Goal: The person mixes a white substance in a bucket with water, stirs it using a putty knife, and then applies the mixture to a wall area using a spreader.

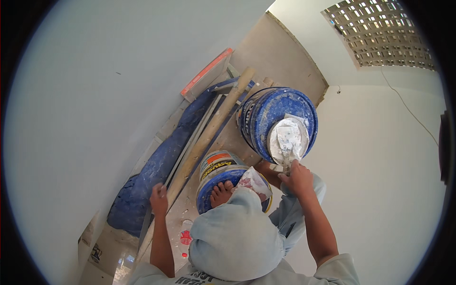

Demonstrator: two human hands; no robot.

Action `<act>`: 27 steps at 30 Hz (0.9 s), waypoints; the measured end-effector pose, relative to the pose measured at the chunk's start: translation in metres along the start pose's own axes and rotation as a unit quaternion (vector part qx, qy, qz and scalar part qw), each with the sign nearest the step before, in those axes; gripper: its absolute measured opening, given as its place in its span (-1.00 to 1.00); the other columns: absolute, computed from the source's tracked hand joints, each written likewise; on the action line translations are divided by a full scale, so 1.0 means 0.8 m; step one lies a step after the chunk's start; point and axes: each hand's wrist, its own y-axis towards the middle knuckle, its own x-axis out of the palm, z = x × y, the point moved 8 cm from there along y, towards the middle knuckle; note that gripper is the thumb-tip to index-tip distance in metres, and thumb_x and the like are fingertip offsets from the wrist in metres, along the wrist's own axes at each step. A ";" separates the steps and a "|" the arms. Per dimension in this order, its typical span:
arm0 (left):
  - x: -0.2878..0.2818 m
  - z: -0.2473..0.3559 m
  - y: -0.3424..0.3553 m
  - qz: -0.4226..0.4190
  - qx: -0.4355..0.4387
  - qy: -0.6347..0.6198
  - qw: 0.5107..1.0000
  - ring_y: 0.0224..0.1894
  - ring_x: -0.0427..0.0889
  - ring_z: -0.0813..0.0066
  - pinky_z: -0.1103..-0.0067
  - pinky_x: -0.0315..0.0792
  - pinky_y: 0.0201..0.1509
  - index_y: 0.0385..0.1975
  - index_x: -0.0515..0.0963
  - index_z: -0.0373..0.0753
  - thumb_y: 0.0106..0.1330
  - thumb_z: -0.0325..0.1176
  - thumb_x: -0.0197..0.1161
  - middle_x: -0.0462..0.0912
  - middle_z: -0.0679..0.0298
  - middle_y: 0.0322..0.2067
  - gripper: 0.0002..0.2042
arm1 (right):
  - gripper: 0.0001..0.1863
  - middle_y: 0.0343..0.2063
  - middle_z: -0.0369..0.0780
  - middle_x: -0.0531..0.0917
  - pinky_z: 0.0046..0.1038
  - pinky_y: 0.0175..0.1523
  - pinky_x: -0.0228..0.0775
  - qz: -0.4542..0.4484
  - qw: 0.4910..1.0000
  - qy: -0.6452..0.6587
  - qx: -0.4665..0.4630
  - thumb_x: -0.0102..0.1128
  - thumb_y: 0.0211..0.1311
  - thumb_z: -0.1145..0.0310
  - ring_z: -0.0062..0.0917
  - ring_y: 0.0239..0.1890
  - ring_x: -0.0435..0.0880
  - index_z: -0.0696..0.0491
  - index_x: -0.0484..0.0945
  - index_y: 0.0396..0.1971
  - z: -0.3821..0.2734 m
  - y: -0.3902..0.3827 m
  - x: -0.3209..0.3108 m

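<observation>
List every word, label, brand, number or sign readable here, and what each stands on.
I won't copy the wording or brands, only where lettering shows:
Large blue bucket: white lettering on its side.
Smaller bucket: yellow lettering on a dark band.
Shirt: dark lettering, partly hidden.
Box with orange edge: any print is too small to read.

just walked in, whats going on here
A person has their right grip closed on what looks like a putty knife, its far end at the white paste in a round container. The container sits on top of a large blue bucket. The left grip, seemingly empty, is beside a long pole; whether they touch is unclear. One bare foot rests on the blue lid of a smaller bucket.
</observation>
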 end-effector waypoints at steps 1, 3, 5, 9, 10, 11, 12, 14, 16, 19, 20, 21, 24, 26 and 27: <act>0.014 0.067 0.010 -0.013 0.052 -0.044 0.998 -0.15 0.73 0.20 0.42 0.55 -0.02 -0.04 0.58 -0.30 0.42 -0.29 0.23 0.72 0.03 -0.17 -0.75 | -0.48 -0.40 0.03 0.69 -0.06 -0.13 0.54 -0.009 1.000 0.010 0.009 0.44 0.02 0.09 0.01 -0.25 0.70 0.17 0.44 -0.21 0.001 0.003 0.007; 0.058 0.159 0.005 -0.105 0.075 -0.106 0.986 -0.02 0.69 0.15 0.38 0.51 0.08 0.00 0.56 -0.30 0.42 -0.26 0.20 0.68 -0.02 -0.10 -0.72 | -0.51 -0.40 0.06 0.70 0.00 -0.16 0.53 -0.020 0.999 0.040 0.002 0.37 0.05 0.11 0.03 -0.28 0.70 0.20 0.44 -0.23 -0.004 0.007 -0.002; 0.087 0.205 -0.016 -0.108 0.183 -0.087 0.973 0.00 0.66 0.04 0.34 0.49 0.10 0.01 0.55 -0.31 0.40 -0.23 0.20 0.66 -0.07 -0.09 -0.68 | -0.56 -0.42 0.06 0.69 0.03 -0.17 0.52 -0.049 0.999 -0.007 -0.001 0.28 0.09 0.15 0.04 -0.29 0.70 0.21 0.43 -0.23 -0.014 0.007 -0.015; 0.111 0.206 -0.045 -0.152 0.193 -0.051 0.968 -0.03 0.65 -0.08 0.29 0.52 0.05 0.02 0.54 -0.30 0.39 -0.18 0.19 0.66 -0.10 -0.11 -0.65 | -0.57 -0.42 0.09 0.68 0.04 -0.17 0.52 -0.078 0.996 0.020 -0.044 0.21 0.11 0.15 0.08 -0.30 0.68 0.17 0.39 -0.17 -0.024 0.025 -0.094; 0.111 0.210 -0.043 -0.137 0.195 -0.007 0.971 -0.05 0.66 -0.09 0.26 0.53 0.02 0.02 0.55 -0.29 0.39 -0.15 0.17 0.66 -0.10 -0.11 -0.63 | -0.58 -0.45 0.07 0.67 0.02 -0.18 0.48 -0.061 0.997 0.023 -0.051 0.22 0.12 0.19 0.06 -0.31 0.67 0.17 0.37 -0.16 -0.012 0.036 -0.119; 0.107 0.214 -0.052 -0.124 0.192 0.040 0.973 -0.07 0.66 -0.11 0.23 0.54 -0.02 0.02 0.55 -0.28 0.40 -0.11 0.16 0.66 -0.10 -0.12 -0.62 | -0.59 -0.47 0.05 0.66 0.01 -0.20 0.44 -0.052 0.997 0.026 -0.059 0.23 0.13 0.22 0.05 -0.33 0.66 0.16 0.36 -0.14 0.003 0.041 -0.139; 0.110 0.227 -0.054 -0.144 0.149 0.063 0.976 -0.13 0.68 -0.11 0.20 0.56 -0.09 0.02 0.55 -0.27 0.41 -0.06 0.12 0.67 -0.09 -0.14 -0.59 | -0.59 -0.47 0.05 0.66 0.01 -0.20 0.44 -0.055 0.997 0.025 -0.047 0.23 0.13 0.22 0.05 -0.33 0.66 0.16 0.36 -0.14 0.022 0.046 -0.155; 0.118 0.234 -0.058 -0.141 0.160 0.059 0.975 -0.14 0.68 -0.11 0.21 0.56 -0.10 0.01 0.55 -0.26 0.41 -0.05 0.11 0.67 -0.08 -0.14 -0.59 | -0.64 -0.50 0.03 0.65 -0.06 -0.20 0.41 -0.109 0.991 0.073 -0.037 0.13 0.29 0.18 0.00 -0.37 0.64 0.16 0.37 -0.13 0.045 0.064 -0.180; 0.124 0.226 -0.056 -0.139 0.166 0.063 0.974 -0.15 0.68 -0.10 0.21 0.56 -0.11 0.01 0.56 -0.26 0.41 -0.04 0.10 0.67 -0.07 -0.14 -0.59 | -0.65 -0.51 0.02 0.64 -0.09 -0.20 0.41 -0.108 0.991 0.056 -0.049 0.08 0.34 0.16 -0.02 -0.38 0.63 0.16 0.38 -0.12 0.050 0.073 -0.196; 0.121 0.216 -0.054 -0.125 0.155 0.063 0.978 -0.15 0.69 -0.08 0.21 0.57 -0.13 0.00 0.56 -0.25 0.41 -0.04 0.09 0.67 -0.04 -0.14 -0.59 | -0.65 -0.54 0.01 0.63 -0.10 -0.19 0.41 -0.086 0.994 0.028 -0.055 0.06 0.37 0.13 -0.06 -0.38 0.63 0.16 0.44 -0.15 0.051 0.061 -0.212; 0.115 0.214 -0.053 -0.120 0.154 0.075 0.978 -0.15 0.69 -0.07 0.20 0.57 -0.14 0.00 0.56 -0.25 0.42 -0.04 0.09 0.68 -0.03 -0.14 -0.59 | -0.66 -0.54 0.01 0.64 -0.10 -0.19 0.41 -0.077 0.995 0.022 -0.053 0.07 0.36 0.14 -0.06 -0.37 0.64 0.17 0.46 -0.17 0.053 0.056 -0.214; 0.116 0.213 -0.052 -0.117 0.154 0.086 0.977 -0.15 0.69 -0.06 0.20 0.57 -0.15 0.00 0.56 -0.25 0.42 -0.03 0.08 0.68 -0.02 -0.14 -0.59 | -0.66 -0.53 0.01 0.64 -0.10 -0.19 0.42 -0.068 0.996 0.015 -0.049 0.08 0.35 0.15 -0.07 -0.37 0.65 0.17 0.48 -0.20 0.057 0.051 -0.214; 0.117 0.210 -0.054 -0.107 0.169 0.107 0.974 -0.15 0.69 -0.06 0.20 0.57 -0.16 0.00 0.56 -0.25 0.42 -0.03 0.07 0.68 -0.01 -0.15 -0.59 | -0.64 -0.43 0.06 0.67 -0.12 -0.12 0.46 -0.101 0.993 0.053 -0.033 0.10 0.34 0.15 -0.05 -0.26 0.67 0.20 0.55 -0.21 0.064 0.034 -0.209; 0.119 0.205 -0.051 -0.095 0.195 0.099 0.971 -0.16 0.69 -0.06 0.19 0.57 -0.16 0.01 0.56 -0.24 0.43 -0.03 0.06 0.68 -0.01 -0.16 -0.59 | -0.63 -0.38 0.12 0.68 -0.13 -0.06 0.48 -0.109 0.986 0.119 -0.037 0.09 0.36 0.18 -0.01 -0.23 0.68 0.23 0.62 -0.21 0.075 0.026 -0.187; 0.121 0.207 -0.056 -0.090 0.213 0.091 0.969 -0.17 0.69 -0.07 0.19 0.57 -0.17 0.01 0.56 -0.24 0.43 -0.03 0.06 0.67 -0.01 -0.16 -0.59 | -0.63 -0.38 0.12 0.68 -0.13 -0.06 0.48 -0.110 0.986 0.120 -0.038 0.09 0.36 0.18 -0.01 -0.23 0.68 0.23 0.62 -0.21 0.086 0.024 -0.173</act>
